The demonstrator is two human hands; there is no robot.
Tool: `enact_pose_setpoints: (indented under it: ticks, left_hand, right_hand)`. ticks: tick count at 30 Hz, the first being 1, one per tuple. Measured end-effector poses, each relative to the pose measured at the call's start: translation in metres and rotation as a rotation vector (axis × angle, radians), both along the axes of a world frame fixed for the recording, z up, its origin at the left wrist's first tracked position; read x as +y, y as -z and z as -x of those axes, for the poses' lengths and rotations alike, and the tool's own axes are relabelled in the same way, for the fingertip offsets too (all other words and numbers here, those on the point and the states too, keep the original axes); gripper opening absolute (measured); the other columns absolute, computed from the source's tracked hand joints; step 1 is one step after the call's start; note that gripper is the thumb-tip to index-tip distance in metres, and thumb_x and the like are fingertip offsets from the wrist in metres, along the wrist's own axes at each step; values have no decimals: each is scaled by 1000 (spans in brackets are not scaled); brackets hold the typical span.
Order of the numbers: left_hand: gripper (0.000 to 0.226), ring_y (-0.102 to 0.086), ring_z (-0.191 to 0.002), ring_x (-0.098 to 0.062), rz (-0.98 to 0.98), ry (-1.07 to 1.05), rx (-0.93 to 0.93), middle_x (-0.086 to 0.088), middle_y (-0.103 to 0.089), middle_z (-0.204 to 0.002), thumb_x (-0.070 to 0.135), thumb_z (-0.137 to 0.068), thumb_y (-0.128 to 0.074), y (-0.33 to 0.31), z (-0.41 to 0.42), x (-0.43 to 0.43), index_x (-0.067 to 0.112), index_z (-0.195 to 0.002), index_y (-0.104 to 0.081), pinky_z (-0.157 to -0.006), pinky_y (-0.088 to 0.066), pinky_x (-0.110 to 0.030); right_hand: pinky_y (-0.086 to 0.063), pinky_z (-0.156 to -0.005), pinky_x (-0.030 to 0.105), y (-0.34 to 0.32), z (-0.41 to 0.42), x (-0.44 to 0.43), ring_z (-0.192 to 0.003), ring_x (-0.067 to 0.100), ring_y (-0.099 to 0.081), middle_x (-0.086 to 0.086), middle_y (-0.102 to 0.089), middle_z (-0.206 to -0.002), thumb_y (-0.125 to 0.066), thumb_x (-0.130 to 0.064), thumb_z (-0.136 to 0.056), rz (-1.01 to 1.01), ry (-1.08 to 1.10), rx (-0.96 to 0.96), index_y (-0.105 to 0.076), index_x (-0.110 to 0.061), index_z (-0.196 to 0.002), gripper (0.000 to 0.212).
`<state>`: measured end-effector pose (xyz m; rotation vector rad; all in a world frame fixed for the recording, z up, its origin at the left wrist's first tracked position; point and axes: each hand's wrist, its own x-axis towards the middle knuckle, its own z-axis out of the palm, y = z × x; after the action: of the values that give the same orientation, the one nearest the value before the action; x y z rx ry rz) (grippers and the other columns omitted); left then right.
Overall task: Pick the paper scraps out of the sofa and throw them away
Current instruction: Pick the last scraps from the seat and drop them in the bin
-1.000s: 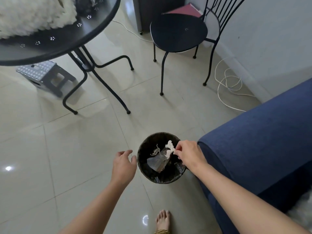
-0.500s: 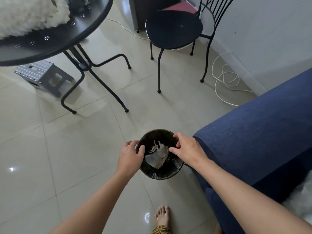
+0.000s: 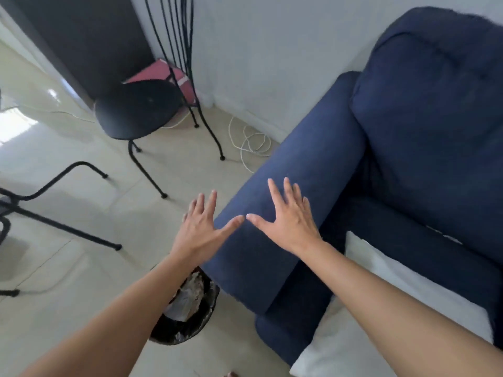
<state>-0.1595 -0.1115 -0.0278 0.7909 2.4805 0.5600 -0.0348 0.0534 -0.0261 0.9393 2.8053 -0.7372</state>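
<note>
Both hands are held out flat with fingers spread and nothing in them. My left hand [image 3: 204, 227] hovers over the floor just left of the dark blue sofa [image 3: 408, 159]. My right hand [image 3: 288, 219] is above the sofa's armrest, its thumb tip almost meeting the left thumb. The small black bin [image 3: 190, 317] stands on the floor against the sofa's front corner, partly hidden under my left forearm, with crumpled paper scraps [image 3: 187, 297] and plastic inside. No loose scraps show on the sofa.
A white fluffy cushion [image 3: 381, 308] lies on the sofa seat at lower right. A black metal chair [image 3: 136, 112] stands by the wall, with a white cable [image 3: 250, 142] coiled on the floor. Black table legs [image 3: 54, 221] cross the tiles at left.
The view swung up and right from the bin to the sofa. Both hands left the bin rim, rose and spread flat. The scrap held a second ago lies in the bin.
</note>
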Motion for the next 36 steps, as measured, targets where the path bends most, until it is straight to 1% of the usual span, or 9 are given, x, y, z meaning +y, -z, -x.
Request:
enact_pose_setpoints:
  ticks: [10, 16, 18, 21, 25, 30, 33, 35, 36]
  left_hand:
    - [102, 1, -150, -22, 31, 451, 54, -4, -4, -165, 87, -78, -34, 12, -148, 249, 30, -157, -3, -119, -8, -47]
    - [107, -2, -150, -24, 94, 609, 26, -4, -4, -165, 86, -77, -36, 46, -242, 358, 24, -157, -2, -120, -12, -46]
    - [110, -1, -150, -23, 120, 652, 23, -3, -3, -165, 87, -76, -35, 62, -265, 382, 21, -157, -1, -120, -11, -46]
    - [115, 1, -150, -21, 177, 695, -5, -2, -1, -165, 90, -74, -33, 93, -286, 410, 19, -157, 0, -121, -10, -46]
    - [119, 2, -150, -20, 233, 720, 6, -2, -1, -165, 92, -72, -32, 136, -291, 437, 16, -157, 1, -121, -9, -45]
    - [118, -1, -150, -23, 266, 646, 77, -6, -6, -165, 90, -73, -32, 184, -285, 453, 11, -156, -1, -120, -8, -48]
    - [117, -2, -150, -24, 243, 606, 110, -7, -6, -165, 89, -74, -29, 205, -281, 456, 12, -156, 0, -120, -6, -50]
    - [115, -2, -150, -24, 208, 601, 117, -7, -5, -164, 89, -75, -29, 214, -281, 454, 13, -156, -1, -120, -6, -51]
    - [114, -1, -150, -23, 193, 603, 117, -6, -5, -165, 89, -75, -29, 217, -281, 452, 13, -156, -2, -120, -6, -52]
  right_hand:
    - [-8, -126, 54, 17, -225, 194, -157, 35, 0, 13, 1, -172, -40, -85, -82, 0, 503, -113, 1, -30, -163, 106]
    - [-33, -114, 51, 60, -341, 261, -150, 31, -28, 13, -26, -164, -44, -84, -83, 30, 794, -148, -10, -22, -162, 106]
    - [-35, -112, 53, 82, -364, 277, -146, 32, -33, 14, -30, -161, -43, -84, -83, 71, 893, -163, -13, -19, -162, 107]
    - [-30, -115, 57, 121, -379, 299, -150, 33, -26, 16, -27, -163, -47, -82, -83, 157, 1035, -171, -17, -15, -161, 108]
    - [-10, -123, 60, 171, -365, 324, -157, 33, -5, 18, -10, -169, -50, -79, -84, 216, 1150, -190, -18, -9, -161, 109]
    - [1, -122, 65, 223, -328, 339, -158, 33, 3, 21, -1, -169, -53, -79, -82, 149, 1221, -154, -15, -6, -161, 114]
    - [6, -120, 67, 241, -306, 349, -157, 35, 5, 23, -1, -169, -58, -81, -77, 124, 1351, -90, -15, -9, -161, 120]
    - [4, -120, 67, 249, -295, 356, -157, 34, 1, 20, -5, -169, -64, -78, -74, 98, 1453, -50, -24, -17, -159, 113]
    - [3, -120, 67, 252, -292, 360, -157, 33, 0, 18, -8, -169, -68, -74, -74, 96, 1500, -36, -35, -21, -155, 102]
